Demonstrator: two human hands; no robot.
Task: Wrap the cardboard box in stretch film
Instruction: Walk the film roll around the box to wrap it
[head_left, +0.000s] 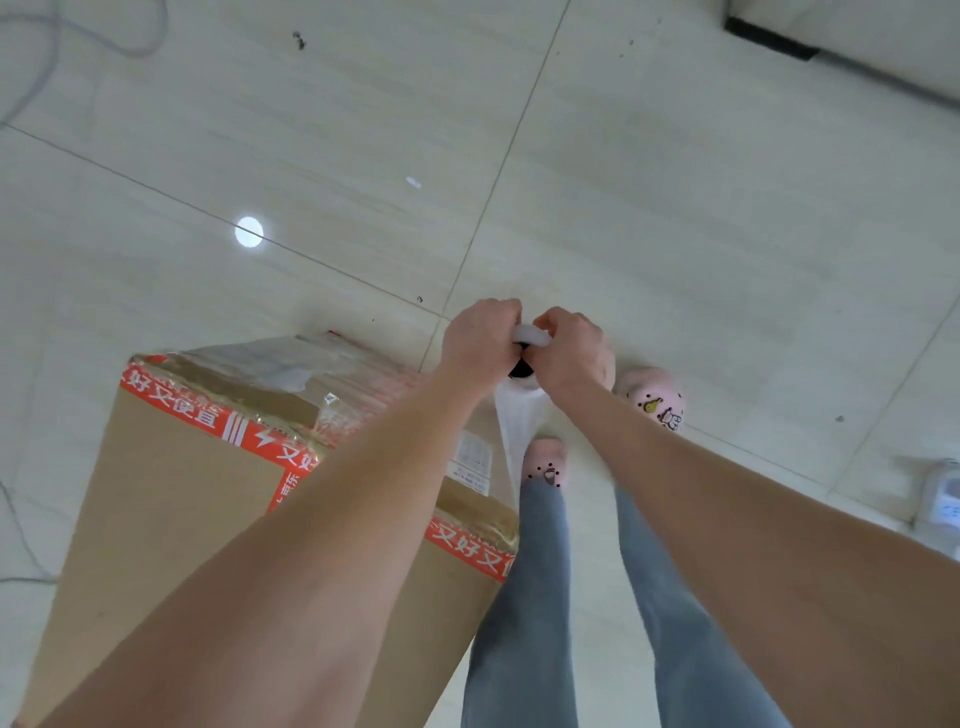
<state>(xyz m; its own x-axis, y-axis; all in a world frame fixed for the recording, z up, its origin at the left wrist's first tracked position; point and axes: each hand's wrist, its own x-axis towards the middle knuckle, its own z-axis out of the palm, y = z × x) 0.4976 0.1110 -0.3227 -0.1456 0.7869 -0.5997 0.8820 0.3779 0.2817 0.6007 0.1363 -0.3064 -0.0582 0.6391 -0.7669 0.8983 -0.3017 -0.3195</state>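
Here, the film roll (524, 364) is gripped end-on by both hands: the left hand (480, 340) and right hand (574, 353) are clenched around its top, fingers curled over the rim. The film is judged thin, stretchy and clingy, easily torn or bunched, so the roll is best held at its core ends. The box (171, 499) is judged stiff and bulky. It stands on the floor (675, 208) at the left, brown, edged with red printed tape, its upper part already covered in glossy film.
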